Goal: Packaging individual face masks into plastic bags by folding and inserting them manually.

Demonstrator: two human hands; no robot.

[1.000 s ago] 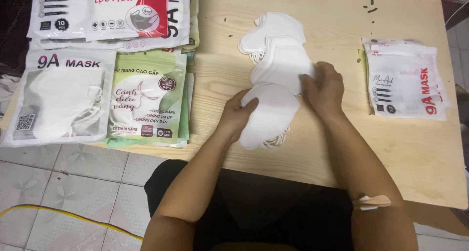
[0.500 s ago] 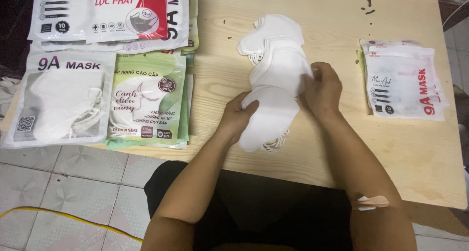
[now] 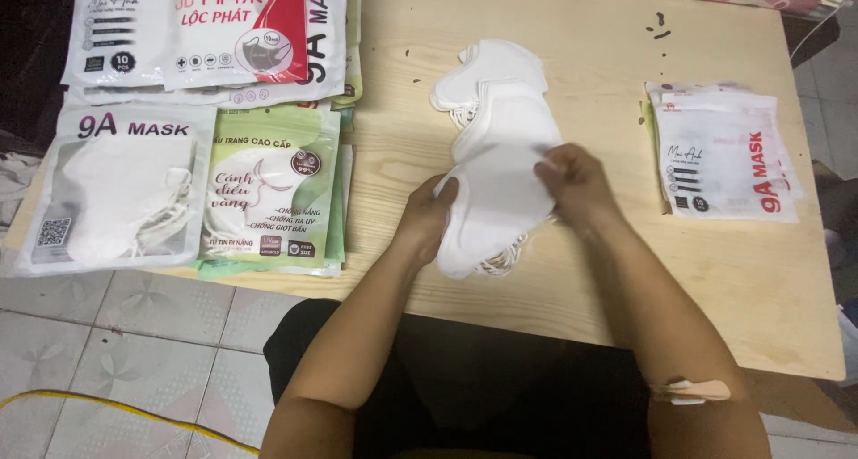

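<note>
Gripping white masks (image 3: 496, 200) (both hands closed)

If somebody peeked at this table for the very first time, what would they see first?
First, the two hands, left hand and right hand, gripping a stack of white masks in the middle of the wooden table. Next, the mask packets: a green packet and a clear packet at the left edge, and a white pile on the right.
</note>
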